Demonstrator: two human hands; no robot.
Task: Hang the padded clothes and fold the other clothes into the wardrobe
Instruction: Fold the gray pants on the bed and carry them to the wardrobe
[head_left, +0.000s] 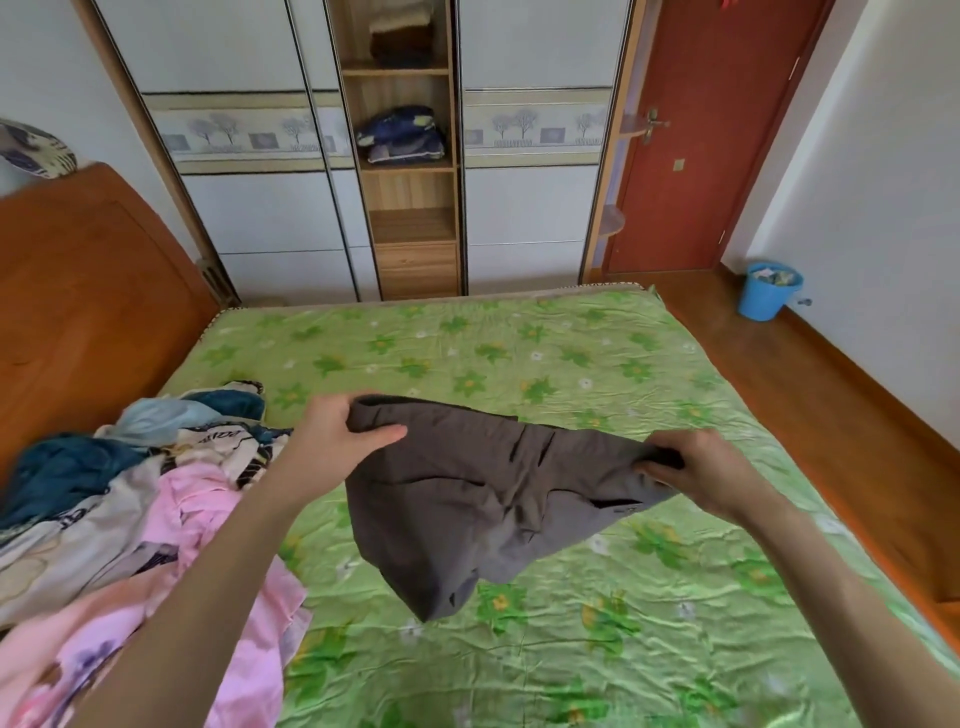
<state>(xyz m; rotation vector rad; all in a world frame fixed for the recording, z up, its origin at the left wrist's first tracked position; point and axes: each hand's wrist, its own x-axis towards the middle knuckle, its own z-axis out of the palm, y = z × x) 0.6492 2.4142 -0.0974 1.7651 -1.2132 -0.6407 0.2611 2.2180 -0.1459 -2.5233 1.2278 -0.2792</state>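
Left hand (337, 434) and right hand (696, 467) pinch the grey shorts (483, 499) by the waistband above the bed (571, 353), unfolded. Clothes pile (140, 499) remains; wardrobe (410, 156) shelves hold folded items.

A pair of trousers (483, 499) hangs above the bed (571, 364), held at its upper edge by the left hand (337, 441) on one side and the right hand (696, 467) on the other. A pile of clothes (130, 509) lies on the bed's left part, beside the headboard (88, 291). Behind the bed stands the wardrobe (260, 208), with folded bedding (402, 135) on a shelf in its open middle section. The door (711, 140) is right of the wardrobe, and a bucket (769, 291) sits on the floor (831, 395) at far right.
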